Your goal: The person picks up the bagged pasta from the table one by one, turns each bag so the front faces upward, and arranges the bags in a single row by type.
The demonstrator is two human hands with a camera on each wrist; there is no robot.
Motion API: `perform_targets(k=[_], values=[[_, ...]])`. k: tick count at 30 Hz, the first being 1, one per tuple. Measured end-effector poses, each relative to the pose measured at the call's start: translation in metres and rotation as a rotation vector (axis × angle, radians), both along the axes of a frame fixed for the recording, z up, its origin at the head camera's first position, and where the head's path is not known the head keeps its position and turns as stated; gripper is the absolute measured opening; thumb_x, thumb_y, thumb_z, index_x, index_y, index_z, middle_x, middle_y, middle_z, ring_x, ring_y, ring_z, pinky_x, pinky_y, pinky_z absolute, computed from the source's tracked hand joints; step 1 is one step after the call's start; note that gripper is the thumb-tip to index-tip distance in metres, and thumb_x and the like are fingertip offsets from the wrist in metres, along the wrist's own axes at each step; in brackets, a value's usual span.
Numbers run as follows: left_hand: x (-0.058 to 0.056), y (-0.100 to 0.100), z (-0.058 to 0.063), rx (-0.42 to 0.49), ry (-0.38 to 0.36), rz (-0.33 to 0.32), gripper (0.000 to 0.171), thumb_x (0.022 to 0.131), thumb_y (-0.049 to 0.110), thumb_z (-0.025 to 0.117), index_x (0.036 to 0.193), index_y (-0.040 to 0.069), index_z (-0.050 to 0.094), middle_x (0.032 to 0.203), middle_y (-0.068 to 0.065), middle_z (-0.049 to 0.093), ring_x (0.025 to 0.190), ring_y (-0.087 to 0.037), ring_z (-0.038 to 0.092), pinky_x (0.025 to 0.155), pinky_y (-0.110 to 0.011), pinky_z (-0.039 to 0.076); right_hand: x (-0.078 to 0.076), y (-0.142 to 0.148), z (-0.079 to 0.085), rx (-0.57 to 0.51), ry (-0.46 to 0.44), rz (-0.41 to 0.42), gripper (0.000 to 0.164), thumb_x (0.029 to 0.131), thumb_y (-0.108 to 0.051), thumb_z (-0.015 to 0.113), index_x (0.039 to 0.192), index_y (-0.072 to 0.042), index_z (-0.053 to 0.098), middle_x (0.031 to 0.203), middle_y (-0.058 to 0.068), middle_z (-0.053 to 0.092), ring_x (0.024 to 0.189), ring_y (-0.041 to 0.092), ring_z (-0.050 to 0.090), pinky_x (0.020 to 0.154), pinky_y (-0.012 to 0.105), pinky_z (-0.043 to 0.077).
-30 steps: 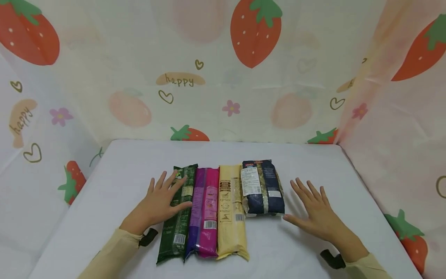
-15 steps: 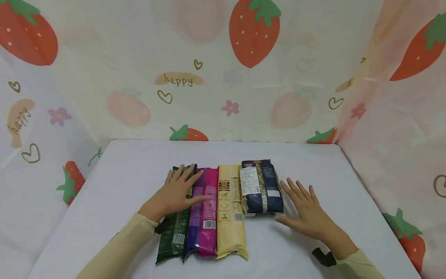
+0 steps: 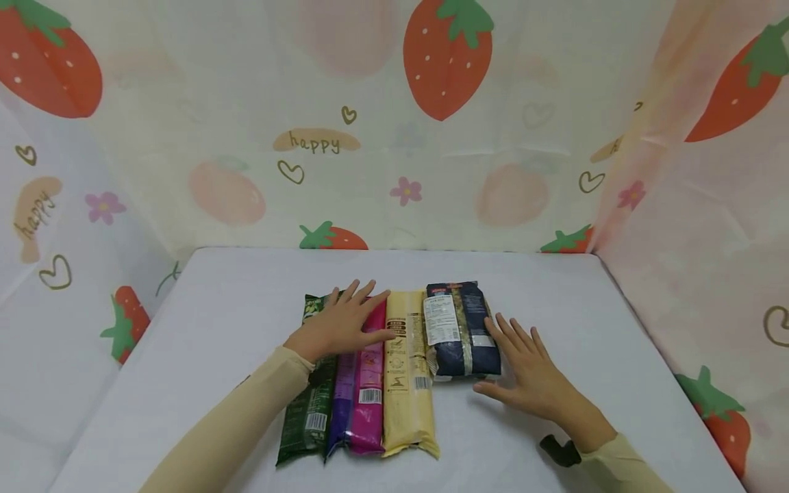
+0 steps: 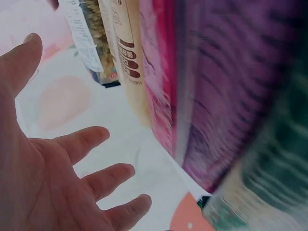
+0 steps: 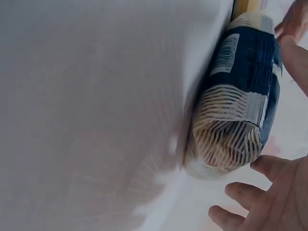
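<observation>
Lying side by side at the middle of the white table, four packets are seen: a green packet, a purple-pink packet, a cream packet and, at 3 o'clock of that row, a shorter dark blue bag. The left hand is spread flat, fingers straight, over the far ends of the green and purple-pink packets, with the fingertips pointed toward 1 o'clock at the edge of the cream packet; whether the palm presses down or only hovers cannot be told, since the left wrist view is blurred. The right hand is also held flat with straight fingers, just at 4 o'clock of the dark blue bag, close beside its side; contact cannot be confirmed.

The three long packets are judged to be light, stiff along their length and brittle inside, with smooth film that may slip, so they are best gripped across the middle rather than by one end. The dark blue bag is judged softer and plumper, its loose contents likely to shift; a hold round its waist or from both long sides is suggested. In the right wrist view its crimped, striped end is seen resting on the cloth.

Compared with a second ago, the left hand has been moved from beside the green packet toward 2 o'clock, onto the packets, and the right hand has been brought nearer the dark blue bag. The packets are unchanged in place.
</observation>
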State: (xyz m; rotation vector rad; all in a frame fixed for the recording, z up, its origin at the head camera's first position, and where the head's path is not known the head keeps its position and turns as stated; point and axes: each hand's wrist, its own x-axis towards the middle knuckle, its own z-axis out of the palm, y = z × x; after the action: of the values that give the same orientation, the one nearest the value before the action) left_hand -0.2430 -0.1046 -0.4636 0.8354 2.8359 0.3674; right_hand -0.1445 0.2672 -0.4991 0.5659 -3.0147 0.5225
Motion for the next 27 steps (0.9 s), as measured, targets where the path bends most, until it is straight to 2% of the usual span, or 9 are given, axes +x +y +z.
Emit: perform_targets(k=[7,11,16,19,23,27], values=[[-0.014,0.025,0.002,-0.012,-0.015,-0.062,0.092,0.103,0.072,0.054,0.173,0.021,0.025,0.179,-0.016,0.018,0.165,-0.043,0.010,0.129,-0.070,0.009,-0.002,-0.003,0.000,-0.020,0.000,0.006,0.120,0.087,-0.068,0.080,0.173,-0.011,0.020,0.178,0.020,0.017,0.161,0.047,0.020,0.127,0.071,0.014],[-0.022,0.036,0.001,-0.035,-0.023,-0.076,0.091,0.104,0.073,0.050,0.174,0.022,0.022,0.179,-0.015,0.018,0.165,-0.042,0.011,0.129,-0.069,0.009,-0.004,-0.005,-0.001,-0.044,-0.006,0.012,0.123,0.085,-0.067,0.083,0.173,-0.010,0.019,0.177,0.023,0.017,0.161,0.049,0.020,0.128,0.069,0.016],[-0.034,0.051,0.000,-0.049,-0.020,-0.098,0.091,0.105,0.071,0.050,0.174,0.018,0.022,0.178,-0.017,0.020,0.164,-0.042,0.016,0.129,-0.067,0.013,-0.006,-0.007,-0.002,-0.056,-0.006,0.013,0.124,0.084,-0.064,0.085,0.173,-0.009,0.018,0.177,0.025,0.017,0.160,0.051,0.020,0.128,0.067,0.019],[-0.042,0.062,-0.001,-0.031,-0.031,-0.125,0.091,0.107,0.069,0.050,0.174,0.015,0.020,0.177,-0.019,0.022,0.163,-0.041,0.021,0.130,-0.064,0.018,-0.007,-0.007,-0.003,-0.060,-0.011,-0.003,0.124,0.084,-0.061,0.087,0.173,-0.010,0.018,0.176,0.026,0.017,0.159,0.053,0.023,0.125,0.069,0.027],[-0.050,0.075,-0.005,0.023,-0.106,-0.131,0.092,0.107,0.066,0.051,0.174,0.014,0.015,0.177,-0.017,0.024,0.161,-0.037,0.028,0.129,-0.057,0.026,-0.007,-0.008,-0.004,-0.077,-0.032,-0.031,0.121,0.085,-0.058,0.088,0.173,-0.012,0.019,0.174,0.029,0.020,0.155,0.056,0.030,0.115,0.072,0.040],[-0.052,0.086,-0.009,0.068,-0.194,-0.113,0.096,0.106,0.067,0.054,0.175,0.015,0.012,0.176,-0.015,0.028,0.158,-0.035,0.036,0.128,-0.053,0.031,-0.007,-0.010,-0.007,-0.103,-0.074,-0.044,0.118,0.087,-0.053,0.088,0.173,-0.012,0.018,0.171,0.033,0.025,0.151,0.056,0.036,0.110,0.071,0.045]])
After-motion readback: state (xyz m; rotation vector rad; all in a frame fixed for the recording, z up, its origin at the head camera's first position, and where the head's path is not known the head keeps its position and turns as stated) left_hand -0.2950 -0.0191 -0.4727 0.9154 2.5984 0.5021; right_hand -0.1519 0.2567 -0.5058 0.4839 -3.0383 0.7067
